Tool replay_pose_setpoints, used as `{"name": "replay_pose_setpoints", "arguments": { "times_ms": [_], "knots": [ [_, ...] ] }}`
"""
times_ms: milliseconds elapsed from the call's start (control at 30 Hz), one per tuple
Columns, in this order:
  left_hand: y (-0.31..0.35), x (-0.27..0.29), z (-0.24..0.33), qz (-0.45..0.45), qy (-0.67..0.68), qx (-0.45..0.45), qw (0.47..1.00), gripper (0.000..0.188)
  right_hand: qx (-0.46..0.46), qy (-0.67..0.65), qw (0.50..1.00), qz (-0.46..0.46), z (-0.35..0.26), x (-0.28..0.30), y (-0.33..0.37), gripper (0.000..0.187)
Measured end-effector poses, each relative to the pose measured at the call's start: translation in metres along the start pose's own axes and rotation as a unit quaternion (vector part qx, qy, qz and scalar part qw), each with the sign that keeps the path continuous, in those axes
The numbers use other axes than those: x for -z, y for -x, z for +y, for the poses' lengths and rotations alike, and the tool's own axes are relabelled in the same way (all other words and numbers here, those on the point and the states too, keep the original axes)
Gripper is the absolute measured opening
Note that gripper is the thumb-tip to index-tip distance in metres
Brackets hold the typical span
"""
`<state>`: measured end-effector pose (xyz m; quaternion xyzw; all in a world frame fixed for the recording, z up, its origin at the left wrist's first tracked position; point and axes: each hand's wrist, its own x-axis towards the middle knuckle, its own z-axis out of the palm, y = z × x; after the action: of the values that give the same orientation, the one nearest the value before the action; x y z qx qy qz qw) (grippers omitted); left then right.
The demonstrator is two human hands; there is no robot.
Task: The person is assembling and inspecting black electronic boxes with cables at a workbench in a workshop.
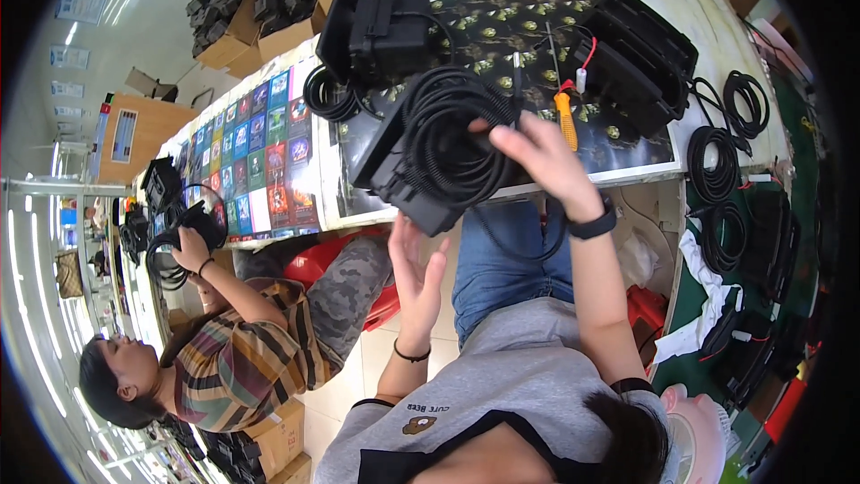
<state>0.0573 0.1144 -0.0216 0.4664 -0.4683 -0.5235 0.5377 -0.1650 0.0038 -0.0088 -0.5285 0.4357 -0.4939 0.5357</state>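
Note:
A thick coil of black corrugated cable point(448, 139) lies against a black plastic box point(414, 202), tilted over the table's near edge. My right hand point(545, 159), with a dark band on its wrist, is closed on the right side of the coil, some fingers hidden behind the loops. Below the box, my left hand point(417, 276) has its fingers stretched apart, the fingertips at the box's lower edge; whether they bear its weight I cannot tell. A loose length of cable hangs over my lap. Right of my right hand lies a screwdriver point(565, 116) with a yellow-orange handle.
Another black box point(385, 27) stands behind the coil, and an opened black case point(636, 58) with a red wire sits at the right. Cable coils point(714, 164) lie along the right side. At left, a co-worker point(242, 341) handles similar black parts. Filled cartons point(237, 40) stand behind the table.

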Motion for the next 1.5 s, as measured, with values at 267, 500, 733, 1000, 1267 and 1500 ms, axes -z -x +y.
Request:
{"name": "replay_pose_setpoints", "arguments": {
  "times_ms": [267,500,733,1000,1267,1500],
  "knots": [
    [-0.085,0.016,0.052,0.027,-0.388,-0.31,0.868,0.048,-0.081,0.173,0.981,-0.044,-0.023,0.041,-0.003,0.056],
    [-0.165,-0.011,0.071,-0.207,-0.378,-0.109,0.896,0.082,0.184,0.329,0.926,0.026,-0.043,0.019,-0.007,0.067],
    [-0.181,0.0,0.055,-0.279,-0.308,-0.058,0.908,0.074,0.175,0.198,0.928,0.262,-0.031,0.001,0.06,0.032],
    [-0.135,0.0,0.063,-0.243,-0.204,-0.038,0.948,0.073,0.165,0.198,0.905,0.339,-0.007,-0.005,0.118,0.034],
    [-0.138,0.001,0.047,-0.2,-0.253,-0.094,0.942,0.07,0.209,0.076,0.945,0.241,-0.001,0.019,0.189,0.013],
    [-0.138,0.007,0.05,-0.129,-0.232,-0.1,0.959,0.063,-0.079,-0.1,0.981,0.146,0.069,0.006,0.193,0.05]
  ]
}}
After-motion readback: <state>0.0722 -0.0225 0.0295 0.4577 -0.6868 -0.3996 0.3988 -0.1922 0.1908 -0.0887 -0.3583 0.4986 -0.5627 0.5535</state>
